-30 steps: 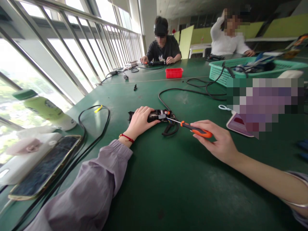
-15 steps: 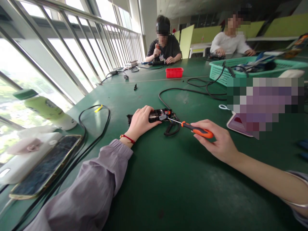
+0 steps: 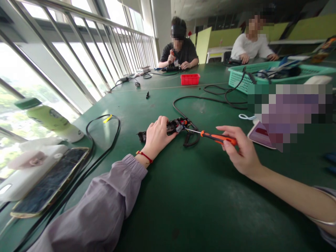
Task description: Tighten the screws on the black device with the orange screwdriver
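My left hand (image 3: 159,136) is wrapped over a black cylindrical electrical device (image 3: 172,127) lying on the green table. The device's right end is opened up, with red and grey parts and thin wires showing; a black cord (image 3: 193,140) loops beside that end. My right hand (image 3: 243,150) holds an orange-and-black screwdriver (image 3: 219,137) by the rear of its handle, between thumb and fingers. Its thin shaft points left, and the tip is at the device's exposed end; whether it touches a screw is too small to tell. The device's middle is hidden under my left hand.
A red tray (image 3: 190,79) and a green basket (image 3: 278,75) of tools stand farther back. At left are a bottle (image 3: 51,119), a phone (image 3: 49,182) and black cables (image 3: 105,150). Two people sit across the table (image 3: 199,210); one holds a screwdriver. Metal railing (image 3: 86,38) runs along the left.
The device has turned slightly, its left end coming nearer to me, and my left hand shifted a little right. My right hand moved slightly right, its fingers now looser on the screwdriver handle.
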Demonstrator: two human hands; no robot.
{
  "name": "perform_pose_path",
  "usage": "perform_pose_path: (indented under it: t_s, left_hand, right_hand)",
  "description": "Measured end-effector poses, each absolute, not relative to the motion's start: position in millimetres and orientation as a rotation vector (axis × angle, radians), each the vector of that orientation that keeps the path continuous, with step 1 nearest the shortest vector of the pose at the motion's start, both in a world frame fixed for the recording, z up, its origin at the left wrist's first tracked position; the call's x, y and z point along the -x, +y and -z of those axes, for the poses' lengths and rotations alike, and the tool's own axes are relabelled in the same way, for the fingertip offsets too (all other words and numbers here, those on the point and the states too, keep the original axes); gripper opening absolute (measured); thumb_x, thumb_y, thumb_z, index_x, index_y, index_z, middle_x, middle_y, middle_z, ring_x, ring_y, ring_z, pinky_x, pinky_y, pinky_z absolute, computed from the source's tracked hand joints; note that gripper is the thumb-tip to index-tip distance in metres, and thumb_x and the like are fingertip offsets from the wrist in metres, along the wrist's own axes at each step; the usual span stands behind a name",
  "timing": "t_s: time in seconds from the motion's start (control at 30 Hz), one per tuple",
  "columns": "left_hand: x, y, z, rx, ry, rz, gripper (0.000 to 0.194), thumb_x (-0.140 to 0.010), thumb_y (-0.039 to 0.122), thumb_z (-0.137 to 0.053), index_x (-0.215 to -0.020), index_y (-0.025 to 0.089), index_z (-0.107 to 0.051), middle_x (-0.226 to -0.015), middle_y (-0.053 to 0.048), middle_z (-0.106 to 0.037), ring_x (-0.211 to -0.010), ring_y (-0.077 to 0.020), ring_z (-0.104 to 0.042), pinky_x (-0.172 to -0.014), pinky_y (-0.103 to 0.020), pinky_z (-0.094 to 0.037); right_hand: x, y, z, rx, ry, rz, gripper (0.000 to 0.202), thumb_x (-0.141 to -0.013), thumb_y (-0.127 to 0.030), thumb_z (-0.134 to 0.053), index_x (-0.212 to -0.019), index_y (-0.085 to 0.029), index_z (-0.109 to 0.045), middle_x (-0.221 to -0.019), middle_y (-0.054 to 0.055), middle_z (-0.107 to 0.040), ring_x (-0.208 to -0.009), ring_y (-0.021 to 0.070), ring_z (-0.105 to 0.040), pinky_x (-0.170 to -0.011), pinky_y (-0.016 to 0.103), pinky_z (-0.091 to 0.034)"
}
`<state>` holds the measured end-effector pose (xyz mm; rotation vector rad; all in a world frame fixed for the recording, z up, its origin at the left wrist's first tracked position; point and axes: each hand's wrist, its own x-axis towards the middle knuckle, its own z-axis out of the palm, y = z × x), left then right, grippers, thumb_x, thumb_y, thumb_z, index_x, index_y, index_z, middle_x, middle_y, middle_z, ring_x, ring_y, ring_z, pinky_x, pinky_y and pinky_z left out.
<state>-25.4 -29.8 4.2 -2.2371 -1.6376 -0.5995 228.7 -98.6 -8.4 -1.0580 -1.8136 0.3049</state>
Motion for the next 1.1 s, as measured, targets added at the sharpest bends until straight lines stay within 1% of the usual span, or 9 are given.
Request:
perform_pose_path:
  t_s: [0.1, 0.2, 0.37, 0.43, 0.5, 0.6, 0.8, 1.0, 1.1]
  left_hand:
    - [22.0, -31.8, -2.9, 2.216, -1.649, 0.582, 0.038, -0.078, 0.046, -0.057, -0.102, 0.018, -0.046, -0.098, -0.006, -0.058, -0.089, -0.0223, -0.059, -0.076, -0.032, -0.041]
    - [20.7, -33.4, -3.1, 2.219, -1.624, 0.552, 0.042, -0.081, 0.045, -0.054, -0.111, 0.017, -0.045, -0.104, -0.007, -0.057, -0.092, -0.0227, -0.058, -0.077, -0.032, -0.041]
    - [21.3, -35.2, -5.2, 2.238, -1.601, 0.480, 0.049, -0.079, 0.051, -0.055, -0.115, 0.018, -0.046, -0.106, -0.007, -0.056, -0.089, -0.0231, -0.058, -0.076, -0.033, -0.041]
    - [21.6, -35.4, -5.6, 2.243, -1.595, 0.473, 0.049, -0.079, 0.052, -0.054, -0.114, 0.019, -0.047, -0.105, -0.007, -0.056, -0.088, -0.0230, -0.057, -0.075, -0.033, -0.040]
    - [21.6, -35.3, -5.6, 2.237, -1.595, 0.475, 0.048, -0.080, 0.053, -0.053, -0.113, 0.019, -0.048, -0.105, -0.007, -0.056, -0.088, -0.0228, -0.057, -0.075, -0.033, -0.041]
    - [21.0, -35.2, -5.6, 2.231, -1.593, 0.476, 0.047, -0.080, 0.053, -0.053, -0.112, 0.018, -0.048, -0.105, -0.007, -0.056, -0.088, -0.0229, -0.057, -0.075, -0.033, -0.041]
    - [20.2, -34.6, -6.2, 2.267, -1.620, 0.478, 0.045, -0.082, 0.052, -0.050, -0.111, 0.018, -0.048, -0.103, -0.007, -0.059, -0.090, -0.0230, -0.058, -0.075, -0.033, -0.041]
    - [18.8, -34.7, -6.6, 2.273, -1.638, 0.491, 0.044, -0.081, 0.051, -0.050, -0.110, 0.018, -0.048, -0.097, -0.006, -0.063, -0.092, -0.0235, -0.059, -0.077, -0.033, -0.041]
    - [18.3, -35.2, -7.0, 2.263, -1.642, 0.486, 0.044, -0.081, 0.052, -0.050, -0.109, 0.018, -0.048, -0.092, -0.006, -0.065, -0.089, -0.0236, -0.060, -0.075, -0.033, -0.041]
  right_hand:
    - [-227.4, -99.3, 8.2, 0.982, -1.821, -0.184, 0.039, -0.079, -0.016, -0.053, -0.117, -0.020, -0.048, -0.090, 0.004, -0.058, -0.075, 0.0157, -0.060, -0.070, 0.029, -0.050]
    - [-226.9, -99.5, 7.6, 0.992, -1.809, -0.160, 0.033, -0.079, -0.017, -0.053, -0.111, -0.020, -0.051, -0.092, 0.005, -0.061, -0.075, 0.0159, -0.062, -0.070, 0.029, -0.051]
    - [-227.6, -100.1, 6.1, 1.093, -1.844, -0.304, 0.018, -0.090, -0.023, -0.041, -0.103, -0.021, -0.054, -0.051, -0.006, -0.051, -0.040, 0.0103, -0.047, -0.044, 0.024, -0.039]
    - [-227.8, -99.9, 5.9, 1.078, -1.821, -0.286, 0.020, -0.090, -0.023, -0.042, -0.107, -0.021, -0.052, -0.057, -0.004, -0.055, -0.048, 0.0121, -0.054, -0.048, 0.025, -0.044]
    - [-227.9, -99.3, 5.9, 1.028, -1.785, -0.192, 0.025, -0.085, -0.021, -0.048, -0.110, -0.021, -0.050, -0.078, 0.002, -0.062, -0.068, 0.0159, -0.063, -0.061, 0.029, -0.050]
    - [-227.8, -99.0, 6.1, 0.969, -1.758, -0.071, 0.033, -0.079, -0.018, -0.055, -0.112, -0.021, -0.050, -0.098, 0.007, -0.061, -0.088, 0.0196, -0.064, -0.075, 0.032, -0.052]
    - [-227.5, -100.3, 5.3, 1.046, -1.864, -0.239, 0.017, -0.087, -0.023, -0.047, -0.103, -0.022, -0.053, -0.060, -0.004, -0.058, -0.050, 0.0130, -0.056, -0.053, 0.028, -0.047]
    - [-226.5, -96.9, 7.1, 0.972, -1.743, -0.098, 0.032, -0.080, -0.020, -0.056, -0.112, -0.021, -0.049, -0.100, 0.007, -0.061, -0.090, 0.0192, -0.064, -0.077, 0.032, -0.052]
    - [-226.7, -98.1, 6.8, 1.010, -1.799, -0.166, 0.023, -0.083, -0.021, -0.054, -0.106, -0.021, -0.052, -0.084, 0.003, -0.064, -0.074, 0.0167, -0.064, -0.068, 0.030, -0.052]
